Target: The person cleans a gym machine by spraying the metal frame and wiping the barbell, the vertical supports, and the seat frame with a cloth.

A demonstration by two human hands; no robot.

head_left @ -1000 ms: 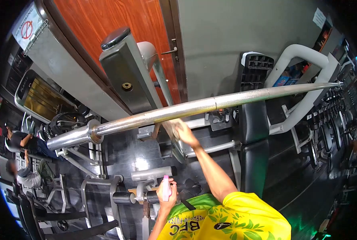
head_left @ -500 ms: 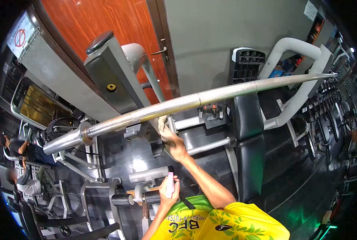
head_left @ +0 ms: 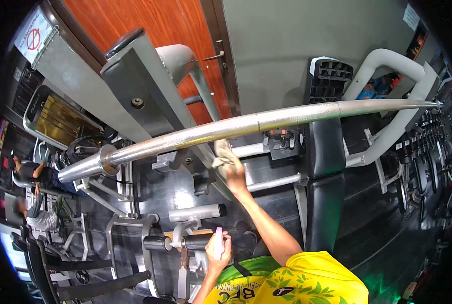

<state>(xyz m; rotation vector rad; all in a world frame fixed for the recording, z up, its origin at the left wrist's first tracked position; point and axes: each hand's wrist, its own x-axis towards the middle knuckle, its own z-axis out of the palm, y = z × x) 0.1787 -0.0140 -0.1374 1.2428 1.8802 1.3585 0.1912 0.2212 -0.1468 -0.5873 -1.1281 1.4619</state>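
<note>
The right hand (head_left: 234, 171) has its grip on a cloth (head_left: 221, 151) just under the barbell (head_left: 200, 133); the left hand (head_left: 220, 257) clasps a spray bottle (head_left: 218, 242). I think the cloth should wrap the bar fully.

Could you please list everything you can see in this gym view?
barbell: one, silver, across the middle
cloth: one, beige, just beneath the barbell
spray bottle: one, pink-topped, low centre
bench pads: two, black, right of centre
door: one, reddish-brown wood, top
no-smoking sign: one, white and red, top left
other people: two, far left among the machines
shirt: one, yellow and green, bottom edge
left hand: closed on the spray bottle
right hand: raised, gripping the cloth
</note>
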